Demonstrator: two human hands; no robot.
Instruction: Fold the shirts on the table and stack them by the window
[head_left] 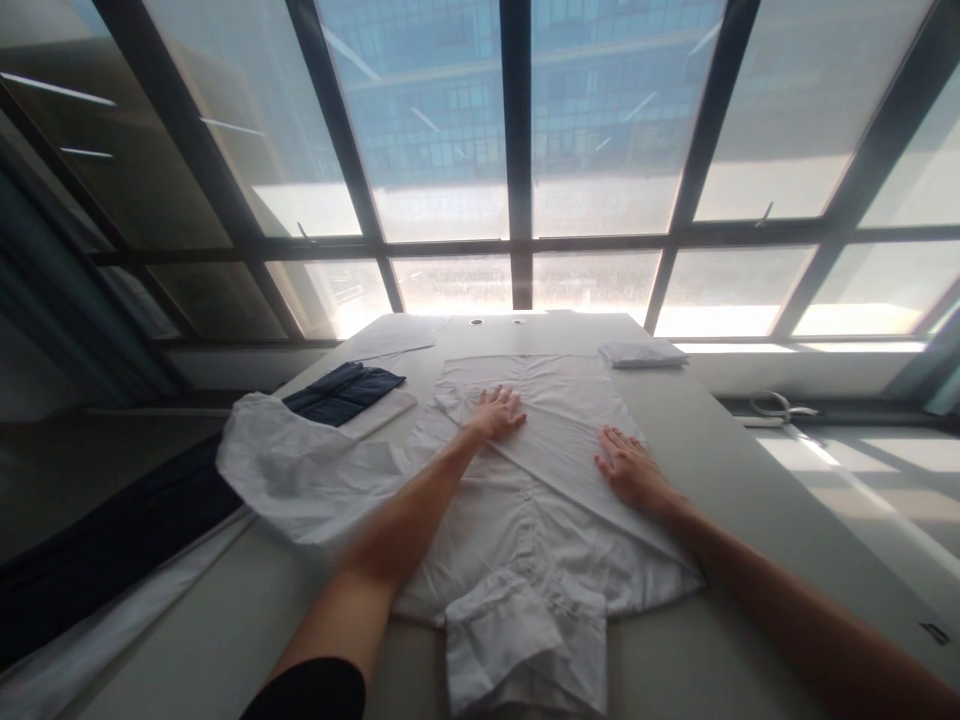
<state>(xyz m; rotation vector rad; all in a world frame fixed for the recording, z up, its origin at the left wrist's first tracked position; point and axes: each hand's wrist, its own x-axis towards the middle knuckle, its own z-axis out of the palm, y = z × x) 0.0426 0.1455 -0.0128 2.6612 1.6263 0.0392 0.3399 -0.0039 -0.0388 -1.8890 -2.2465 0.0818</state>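
A white shirt lies spread on the table, its hem side away from me and its collar end near me. Cloth on its right side is folded over the body in a diagonal band. To the left, a loose, rumpled sleeve stretches out across the table. My left hand rests flat on the upper middle of the shirt, fingers spread. Palm down near the shirt's right edge, my right hand also lies flat with fingers extended. Neither hand grips the cloth.
A pale table carries the cloth. A folded white cloth sits at its back right. On the left lie a dark navy garment and long dark cloth hanging past the edge. Large windows stand behind.
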